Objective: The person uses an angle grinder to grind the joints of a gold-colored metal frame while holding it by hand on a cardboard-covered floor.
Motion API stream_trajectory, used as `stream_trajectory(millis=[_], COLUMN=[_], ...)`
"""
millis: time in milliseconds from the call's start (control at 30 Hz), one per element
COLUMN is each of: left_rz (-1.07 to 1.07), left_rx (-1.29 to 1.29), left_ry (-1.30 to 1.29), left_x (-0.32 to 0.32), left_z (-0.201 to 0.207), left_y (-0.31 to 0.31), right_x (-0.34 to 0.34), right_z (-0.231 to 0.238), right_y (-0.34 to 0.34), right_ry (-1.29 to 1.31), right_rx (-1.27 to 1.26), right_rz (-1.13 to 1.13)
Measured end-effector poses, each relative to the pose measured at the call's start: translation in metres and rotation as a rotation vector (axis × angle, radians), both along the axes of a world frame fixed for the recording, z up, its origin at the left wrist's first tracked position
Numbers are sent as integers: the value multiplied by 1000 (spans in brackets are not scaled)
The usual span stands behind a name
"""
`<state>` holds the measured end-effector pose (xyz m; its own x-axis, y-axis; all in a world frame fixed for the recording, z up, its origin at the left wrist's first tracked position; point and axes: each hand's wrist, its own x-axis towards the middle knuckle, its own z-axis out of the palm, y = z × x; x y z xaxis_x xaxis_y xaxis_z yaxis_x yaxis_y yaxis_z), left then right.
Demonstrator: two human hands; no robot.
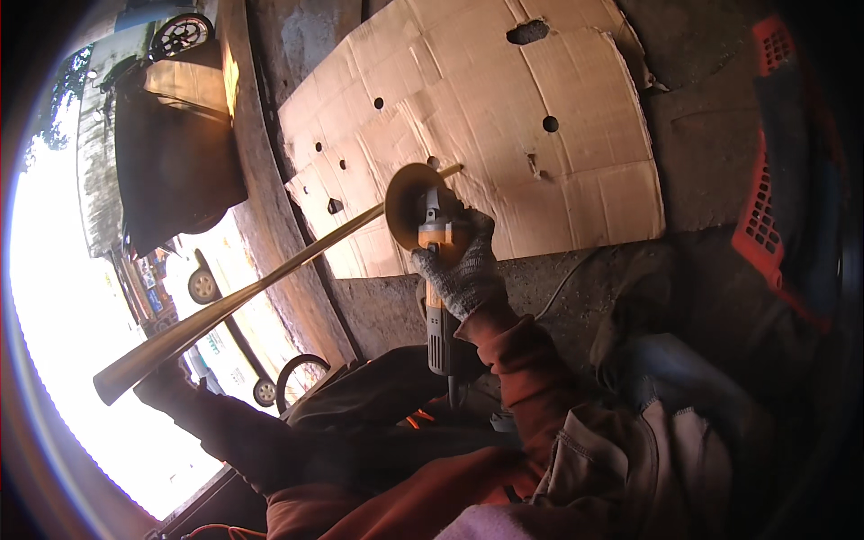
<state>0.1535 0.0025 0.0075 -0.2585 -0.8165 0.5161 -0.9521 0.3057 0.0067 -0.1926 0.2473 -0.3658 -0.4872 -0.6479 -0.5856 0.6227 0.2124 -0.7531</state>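
Observation:
My right hand (463,270), in a grey knit glove, is wrapped round the front of an orange and grey angle grinder (438,310). The grinder's round brown disc (400,211) lies against or just over a long tapering pole (297,263); I cannot tell if they touch. The pole runs slanting from its wide end at the lower left to a thin tip past the disc. Under the wide end is my left hand (166,382), closed round the pole, its fingers mostly hidden and dark against the glare.
A flattened cardboard sheet (576,198) with several holes lies on the floor ahead. A red and black plastic piece with a mesh pattern (760,229) is at the right. A cable (562,292) crosses the floor. Beyond a wooden beam (279,198), wheels (203,285) show in bright daylight.

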Motion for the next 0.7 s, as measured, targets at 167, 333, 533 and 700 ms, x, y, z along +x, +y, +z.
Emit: stream_trajectory(millis=[167,333,533,700], left_rz=[75,-13,129,-19], left_rx=[-77,135,194,290], left_ry=[-101,697,1564,1438], left_x=[-21,-38,-122,-74], left_z=[7,9,0,3], left_y=[4,3,24,6], right_x=[-17,-9,-16,-31], right_z=[-21,7,11,-6], right_y=[-8,-4,5,1], right_ry=[-143,134,117,-26], right_rx=[19,-36,50,216], right_rz=[-84,69,147,202])
